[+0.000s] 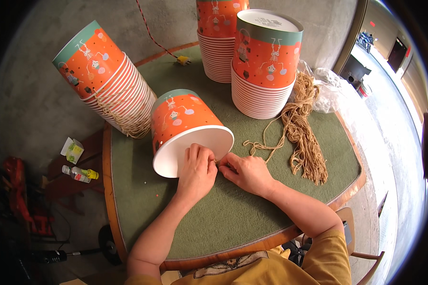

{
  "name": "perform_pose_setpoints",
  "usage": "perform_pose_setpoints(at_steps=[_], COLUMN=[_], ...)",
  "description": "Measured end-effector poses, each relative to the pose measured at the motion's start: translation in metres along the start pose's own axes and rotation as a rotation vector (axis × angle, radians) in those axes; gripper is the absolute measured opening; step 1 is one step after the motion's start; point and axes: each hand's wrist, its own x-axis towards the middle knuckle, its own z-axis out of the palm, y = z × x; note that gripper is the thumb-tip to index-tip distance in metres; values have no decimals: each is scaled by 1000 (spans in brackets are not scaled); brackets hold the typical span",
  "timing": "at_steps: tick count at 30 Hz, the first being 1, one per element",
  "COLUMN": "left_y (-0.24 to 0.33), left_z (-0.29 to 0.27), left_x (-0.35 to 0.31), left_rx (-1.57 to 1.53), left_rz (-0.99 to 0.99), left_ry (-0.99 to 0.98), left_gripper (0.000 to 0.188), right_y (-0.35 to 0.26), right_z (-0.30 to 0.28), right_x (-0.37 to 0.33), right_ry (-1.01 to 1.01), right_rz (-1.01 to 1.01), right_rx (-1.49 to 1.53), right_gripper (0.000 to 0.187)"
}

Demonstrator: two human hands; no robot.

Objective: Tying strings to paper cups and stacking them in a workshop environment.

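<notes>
The orange paper bucket (188,114) lies on its side near the middle of the green-topped table (252,223), its white-lined mouth turned toward the person. It has a teal band at the base, printed cartoon skeletons and dots, and a pale rolled rim; its wall looks round and undented. The work on it appears to be midway: a small bit of tan cord (217,162) shows at the lower right of the rim, but the fingers hide how it is fixed. The left hand (198,164) is in front of the mouth with its fingers curled, and the right hand (247,171) meets it with thumb and forefinger drawn together; whether either actually grips the cord cannot be told. Just behind to the left, a nested stack (114,90) of upturned buckets has cord draped along its rims, so that part looks done. At the back right, 2 more stacks, the nearer stack (266,66) and the farther stack (217,47), show no cord on their visible sides and seem left to do. Beside the nearer one lies a loose cord bundle (302,137), with a clear plastic bag (327,88) behind it.
</notes>
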Motion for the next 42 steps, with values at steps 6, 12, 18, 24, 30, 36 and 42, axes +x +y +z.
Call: perform_pose_setpoints(at_steps=[6, 12, 18, 24, 30, 36, 42], left_y=[1, -1, -11, -12, -16, -21, -5], left_z=[-2, 0, 4, 5, 7, 3, -9], left_x=[0, 0, 0, 2, 3, 2, 5], left_rx=[14, -10, -96, -130, -177, -240, -138], left_rz=[26, 20, -19, -75, -74, -60, -7], left_ry=[-22, 4, 65, 80, 71, 7, -83], left_gripper=[21, 20, 15, 10, 13, 28, 34], right_y=[2, 0, 0, 2, 4, 5, 3], right_z=[1, 1, 1, 2, 1, 2, -1], right_x=[0, 0, 0, 0, 0, 0, 0], right_ry=[7, 14, -6, -12, -17, -19, -68], right_rz=[-16, -14, -14, -45, -90, -93, -40], right_rx=[-11, -45, -89, -105, -108, -112, -106], right_gripper=[18, 16, 16, 15, 15, 15, 15])
